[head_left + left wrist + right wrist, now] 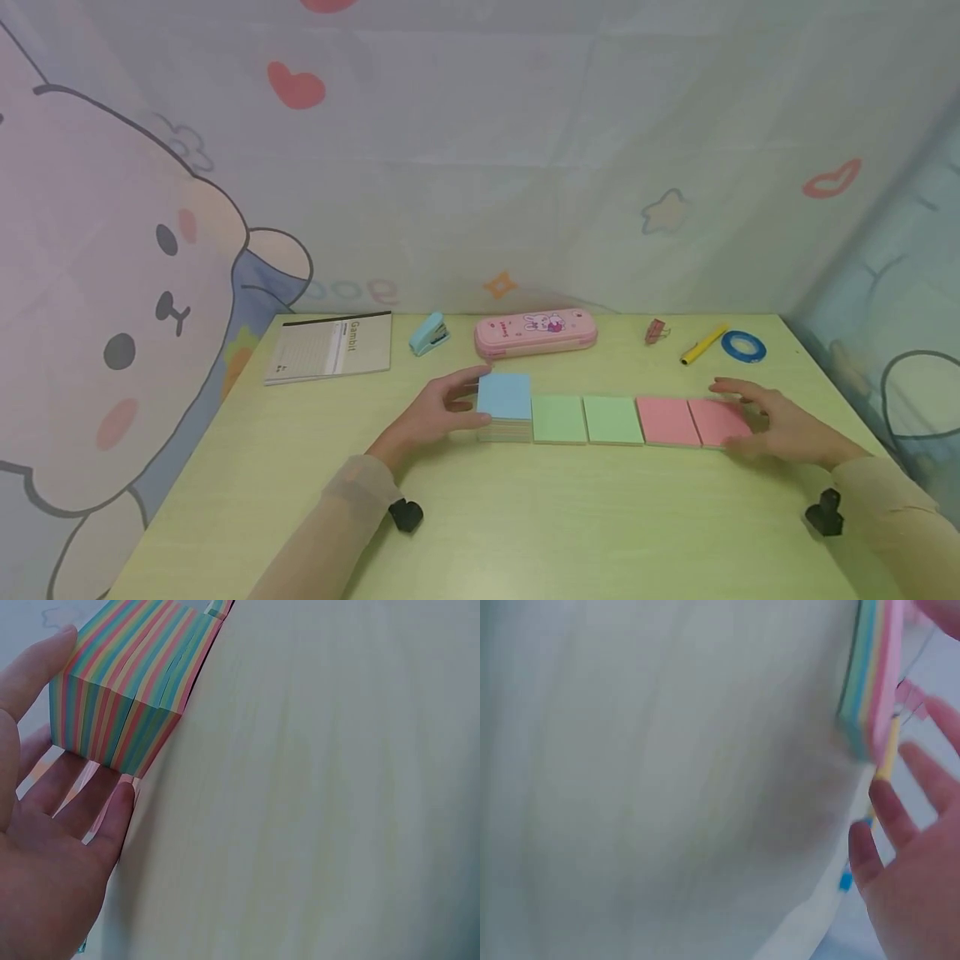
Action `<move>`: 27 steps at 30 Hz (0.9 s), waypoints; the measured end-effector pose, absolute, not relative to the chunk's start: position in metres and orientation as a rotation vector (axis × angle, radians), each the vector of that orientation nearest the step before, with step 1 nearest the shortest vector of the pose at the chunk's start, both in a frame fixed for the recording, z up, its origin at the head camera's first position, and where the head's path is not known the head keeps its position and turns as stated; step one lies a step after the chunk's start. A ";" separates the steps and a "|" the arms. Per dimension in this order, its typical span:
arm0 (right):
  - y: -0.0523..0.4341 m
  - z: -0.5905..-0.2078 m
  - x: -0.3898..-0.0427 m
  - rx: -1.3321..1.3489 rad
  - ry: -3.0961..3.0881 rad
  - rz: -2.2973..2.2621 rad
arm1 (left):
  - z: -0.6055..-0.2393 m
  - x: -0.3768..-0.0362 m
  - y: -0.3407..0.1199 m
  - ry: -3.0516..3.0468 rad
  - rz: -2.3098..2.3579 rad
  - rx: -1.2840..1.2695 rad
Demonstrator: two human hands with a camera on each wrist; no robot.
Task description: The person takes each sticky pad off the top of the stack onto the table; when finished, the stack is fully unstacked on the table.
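A row of sticky-note pads lies across the yellow-green table [480, 525]. It starts with a thick blue-topped stack [504, 404], followed by two green pads [558, 419] and two pink pads [667, 421]. My left hand [471, 400] brackets the thick stack's left end, thumb on the near side and straight fingers on the far side. The left wrist view shows the stack's striped edge [127, 697] between my thumb and fingers [82, 802]. My right hand [731, 417] lies with spread, straight fingers at the right end of the last pink pad [716, 422]. That pad's edge [870, 682] appears blurred in the right wrist view.
Along the back edge lie a notebook [330, 348], a blue stapler [429, 333], a pink pencil case [536, 332], a binder clip [656, 331], a yellow marker [703, 344] and a blue tape roll [743, 346]. Cartoon-printed fabric walls enclose the table.
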State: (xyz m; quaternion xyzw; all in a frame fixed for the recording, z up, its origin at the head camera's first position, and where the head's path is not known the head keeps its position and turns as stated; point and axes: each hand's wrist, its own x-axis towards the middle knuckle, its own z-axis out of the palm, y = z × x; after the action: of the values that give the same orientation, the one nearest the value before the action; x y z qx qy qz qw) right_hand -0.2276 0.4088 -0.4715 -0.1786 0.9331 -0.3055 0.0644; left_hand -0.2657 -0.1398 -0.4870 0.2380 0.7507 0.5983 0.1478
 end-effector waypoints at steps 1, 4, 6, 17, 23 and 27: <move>0.405 -0.470 -0.227 -0.517 2.840 -0.924 | -0.487 -0.266 -0.140 2.160 1.720 0.685; 0.384 -0.461 -0.227 -0.442 2.918 -0.926 | -0.487 -0.265 -0.140 2.161 1.720 0.682; 0.365 -0.454 -0.228 -0.426 2.950 -0.961 | -0.487 -0.266 -0.141 2.165 1.727 0.680; 0.239 -0.427 -0.224 -0.725 2.870 -1.141 | -0.490 -0.266 -0.140 2.118 1.760 0.665; 0.180 -0.429 -0.224 -0.911 2.805 -1.108 | -0.491 -0.265 -0.140 2.106 1.759 0.658; 0.153 -0.434 -0.229 -0.959 2.790 -1.096 | -0.492 -0.267 -0.142 2.093 1.763 0.672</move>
State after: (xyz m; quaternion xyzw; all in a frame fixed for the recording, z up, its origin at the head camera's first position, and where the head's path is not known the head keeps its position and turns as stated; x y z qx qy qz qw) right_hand -0.2294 0.1533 -0.4341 -0.3048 0.8865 -0.3482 -0.0027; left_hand -0.2675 -0.1424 -0.4919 0.2354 0.7330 0.6176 0.1611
